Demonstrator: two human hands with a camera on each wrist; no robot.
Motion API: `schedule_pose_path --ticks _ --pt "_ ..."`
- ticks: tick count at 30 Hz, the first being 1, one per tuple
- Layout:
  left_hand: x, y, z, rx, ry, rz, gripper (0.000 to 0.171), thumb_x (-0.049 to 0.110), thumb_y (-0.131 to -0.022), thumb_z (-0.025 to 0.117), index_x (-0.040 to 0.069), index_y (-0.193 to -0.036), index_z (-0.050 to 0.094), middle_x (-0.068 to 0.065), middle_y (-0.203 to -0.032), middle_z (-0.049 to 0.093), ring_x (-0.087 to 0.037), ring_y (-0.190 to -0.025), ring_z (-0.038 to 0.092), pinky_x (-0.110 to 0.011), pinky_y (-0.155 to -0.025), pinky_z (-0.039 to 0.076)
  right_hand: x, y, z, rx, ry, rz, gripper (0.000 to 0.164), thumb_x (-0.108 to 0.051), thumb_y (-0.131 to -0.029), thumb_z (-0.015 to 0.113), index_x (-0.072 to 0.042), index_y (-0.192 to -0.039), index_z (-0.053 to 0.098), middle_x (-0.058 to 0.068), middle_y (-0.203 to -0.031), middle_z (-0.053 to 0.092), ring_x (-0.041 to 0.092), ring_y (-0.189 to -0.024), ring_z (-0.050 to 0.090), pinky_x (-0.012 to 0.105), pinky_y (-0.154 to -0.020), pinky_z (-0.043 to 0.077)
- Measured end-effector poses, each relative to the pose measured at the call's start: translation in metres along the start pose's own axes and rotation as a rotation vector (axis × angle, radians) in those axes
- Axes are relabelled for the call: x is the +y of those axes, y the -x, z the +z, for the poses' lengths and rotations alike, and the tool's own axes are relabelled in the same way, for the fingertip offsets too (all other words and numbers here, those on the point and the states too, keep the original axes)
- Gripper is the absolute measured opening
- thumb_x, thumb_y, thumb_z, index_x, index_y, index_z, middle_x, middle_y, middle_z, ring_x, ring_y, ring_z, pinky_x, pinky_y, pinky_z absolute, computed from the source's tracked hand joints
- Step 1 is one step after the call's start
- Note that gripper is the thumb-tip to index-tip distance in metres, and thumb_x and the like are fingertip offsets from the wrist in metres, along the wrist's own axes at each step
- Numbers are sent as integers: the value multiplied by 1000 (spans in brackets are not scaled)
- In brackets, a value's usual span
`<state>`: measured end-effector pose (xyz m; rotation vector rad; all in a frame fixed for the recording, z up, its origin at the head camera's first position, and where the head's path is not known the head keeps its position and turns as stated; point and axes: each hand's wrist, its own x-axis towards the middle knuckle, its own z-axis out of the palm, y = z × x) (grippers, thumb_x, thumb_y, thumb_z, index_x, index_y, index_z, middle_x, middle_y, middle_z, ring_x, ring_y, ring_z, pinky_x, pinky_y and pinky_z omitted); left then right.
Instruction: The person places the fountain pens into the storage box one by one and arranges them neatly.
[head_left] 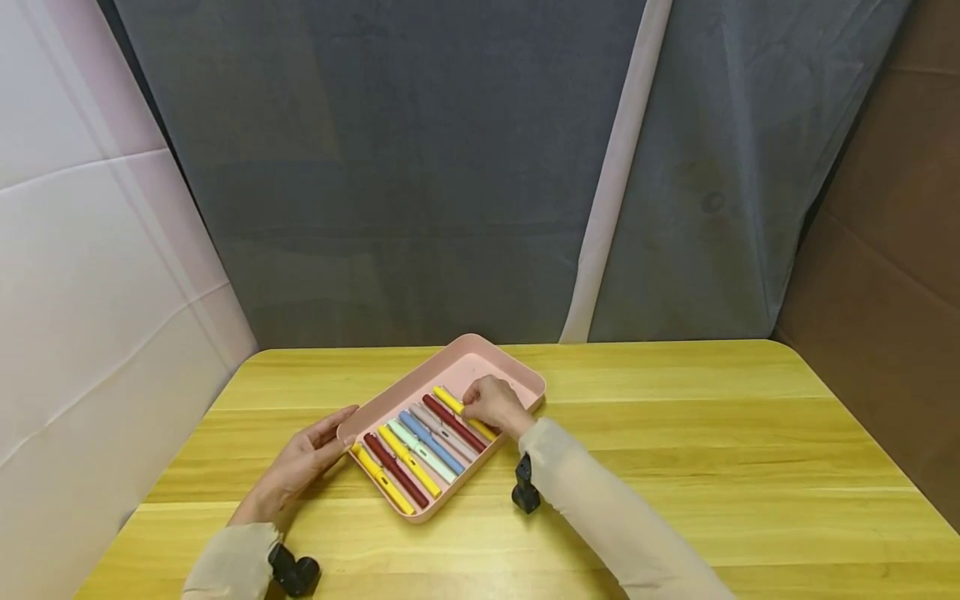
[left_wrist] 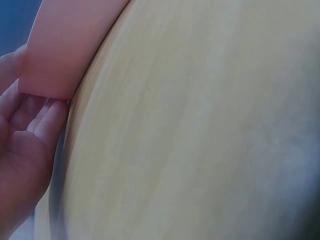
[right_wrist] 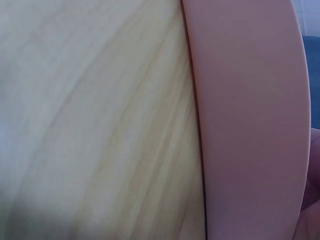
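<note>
A shallow pink tray [head_left: 491,358] lies slantwise on the table with a row of capped pens in it. From the near left the row runs yellow, dark red, yellow, mint [head_left: 423,450], blue [head_left: 431,440], pale pink, dark red [head_left: 453,423] and a last yellow pen [head_left: 448,400]. My right hand [head_left: 495,404] reaches over the tray's right side, its curled fingers pinching that last pen about midway. At the tray's left corner my left hand [head_left: 303,458] holds the wall, fingers along the outside. The left wrist view shows fingers [left_wrist: 47,122] around the corner.
The light wooden table [head_left: 712,450] extends beyond the tray on both sides. Dark grey cloth [head_left: 412,167] hangs along its back edge, with a white wall sheet [head_left: 97,275] at the left and a brown panel [head_left: 885,275] at the right. Both wrists carry black cameras.
</note>
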<state>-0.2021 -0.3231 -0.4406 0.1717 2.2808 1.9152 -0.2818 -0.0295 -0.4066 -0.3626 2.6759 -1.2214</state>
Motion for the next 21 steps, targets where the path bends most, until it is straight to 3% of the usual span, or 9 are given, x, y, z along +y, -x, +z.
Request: schedule_pose_path --ticks 4,8,14,21 --pt "1 0 0 -6 -7 -8 63 14 -95 55 -4 -147 24 6 -130 50 7 -104 50 -13 -83 44 1 2 -4 4 -27 -8 13 -9 -80 72 -1 -89 68 7 -83 64 13 -64 51 24 -62 45" --pt "3 -1 1 -1 -34 -23 64 16 -95 56 -3 -147 24 -13 -142 40 9 -104 49 -12 -84 43 3 4 -11 5 -24 -15 17 -11 -84 68 1 -96 68 9 -88 65 13 -67 52 23 -64 46" --pt "5 -2 1 7 -48 -34 65 18 -95 57 -1 -147 24 -23 -147 30 12 -104 47 -10 -85 42 6 7 -25 29 14 -76 19 -11 -86 67 2 -100 68 9 -86 64 14 -70 52 24 -65 45" --pt "3 0 -3 -13 -69 25 62 16 -97 53 -6 -146 22 -31 -147 23 14 -105 46 -9 -85 41 13 16 -44 104 44 -105 20 -11 -87 65 0 -103 69 4 -79 59 14 -69 48 23 -63 39"
